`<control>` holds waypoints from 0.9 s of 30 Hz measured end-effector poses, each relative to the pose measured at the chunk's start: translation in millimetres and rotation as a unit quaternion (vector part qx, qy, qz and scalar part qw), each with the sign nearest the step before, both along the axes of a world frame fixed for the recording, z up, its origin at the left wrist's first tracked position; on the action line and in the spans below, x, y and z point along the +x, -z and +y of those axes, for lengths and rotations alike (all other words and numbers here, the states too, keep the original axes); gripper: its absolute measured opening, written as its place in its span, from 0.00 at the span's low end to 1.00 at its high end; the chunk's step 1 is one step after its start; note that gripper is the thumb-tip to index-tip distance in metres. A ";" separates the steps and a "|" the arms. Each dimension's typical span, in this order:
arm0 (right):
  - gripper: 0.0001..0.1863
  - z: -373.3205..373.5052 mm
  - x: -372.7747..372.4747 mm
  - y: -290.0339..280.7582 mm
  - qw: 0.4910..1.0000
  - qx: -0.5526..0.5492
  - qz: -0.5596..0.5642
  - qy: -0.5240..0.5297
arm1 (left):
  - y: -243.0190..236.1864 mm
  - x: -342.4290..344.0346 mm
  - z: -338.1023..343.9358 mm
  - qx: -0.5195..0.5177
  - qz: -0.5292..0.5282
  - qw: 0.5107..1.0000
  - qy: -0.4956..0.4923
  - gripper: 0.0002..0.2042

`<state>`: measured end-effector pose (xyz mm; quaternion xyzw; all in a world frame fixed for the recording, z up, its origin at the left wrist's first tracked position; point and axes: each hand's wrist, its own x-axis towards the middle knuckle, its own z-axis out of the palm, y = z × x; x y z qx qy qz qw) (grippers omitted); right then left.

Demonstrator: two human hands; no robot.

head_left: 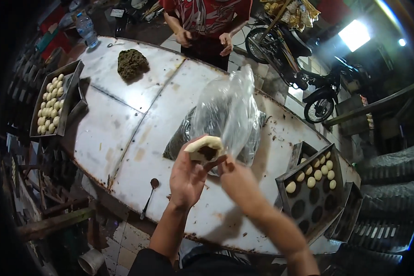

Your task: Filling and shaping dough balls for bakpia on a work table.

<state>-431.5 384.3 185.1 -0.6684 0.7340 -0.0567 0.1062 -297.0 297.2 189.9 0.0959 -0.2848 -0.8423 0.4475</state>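
Piece of dough (195,146) with dark filling (210,153) on it sits in my left hand (187,181), held up on the near side of the plastic bag (225,115). Left fingers half curled, cupping it. My right hand (234,177) is at the dough's right side, also nearer me than the bag; fingers drawn in close together, blurred, can't tell if they grip the dough or just touch it.

White table (110,124) under the bag, brown-worn edges. Spoon (149,200), dark stuff in its bowl: left of the bag, closer to me. Brownish mound (132,64): left of the bag, far side. Left tray (70,94), pale dough balls (60,91) in it: well left of the bag. Right tray (314,196), partly filled: right of the bag, nearer me. Person in red patterned shirt (207,16): across the table, beyond the bag. Two motorcycles (283,53): beyond the bag, rightward, tiled floor.
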 end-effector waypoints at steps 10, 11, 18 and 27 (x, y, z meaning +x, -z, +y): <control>0.11 99.1 12.5 19.2 0.956 0.082 -0.206 0.192 | 45.9 -28.6 27.6 -0.052 -0.139 0.989 -0.007 0.22; 0.11 107.2 -3.8 30.9 0.945 0.030 -0.244 0.217 | 50.7 -31.7 29.7 -0.046 -0.135 0.989 -0.042 0.21; 0.09 109.4 -14.1 2.5 0.951 -0.143 -0.191 0.194 | 67.1 -36.3 39.0 -0.113 -0.262 0.932 -0.223 0.19; 0.07 149.3 -28.5 -3.2 0.943 -0.150 -0.245 0.168 | 82.8 -23.9 66.8 -0.144 -0.344 0.886 -0.276 0.19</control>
